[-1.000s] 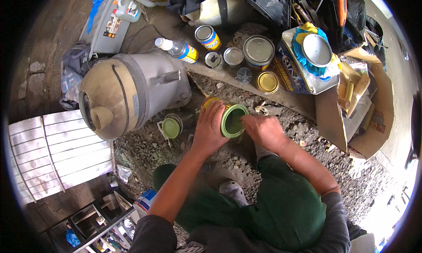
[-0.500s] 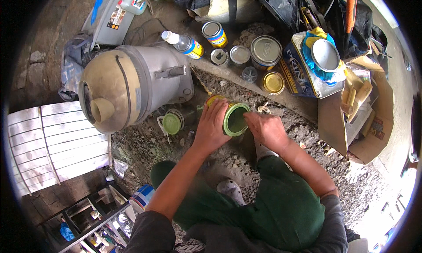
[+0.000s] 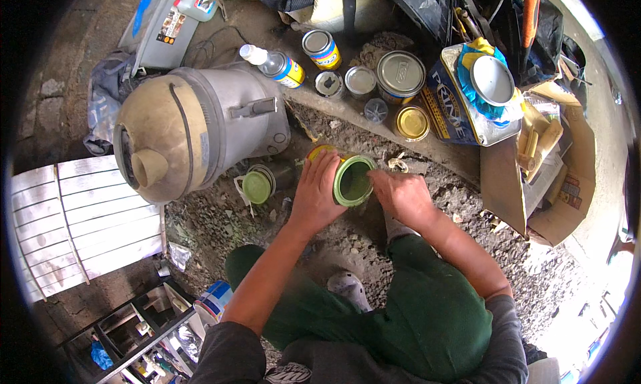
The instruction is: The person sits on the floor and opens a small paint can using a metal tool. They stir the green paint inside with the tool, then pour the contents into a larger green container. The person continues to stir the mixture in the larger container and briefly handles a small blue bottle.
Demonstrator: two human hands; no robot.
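A tilted paint can [image 3: 354, 181] with a green-smeared rim, green inside, sits in front of me, held by my left hand [image 3: 316, 192] with fingers wrapped over its yellow side. My right hand [image 3: 400, 196] is closed at the can's right rim, fingertips at the opening; whatever it pinches is too small to make out. Just left of the can, a green-coated round lid or smaller tin [image 3: 256, 187] lies on the gritty ground [image 3: 350, 252].
A dusty vacuum [image 3: 220, 127] stands left, above white slatted panels [image 3: 80, 224]. Along the back ledge [image 3: 314, 117] are several tins [image 3: 400, 73] and a spray bottle [image 3: 280, 70]. A cardboard box [image 3: 501, 197] of scraps stands right, a compartmented tool tray [image 3: 133, 337] lower left.
The can and both hands stay in nearly the same place, with only slight shifts as the view moves a little. My right fingertips remain at the rim.
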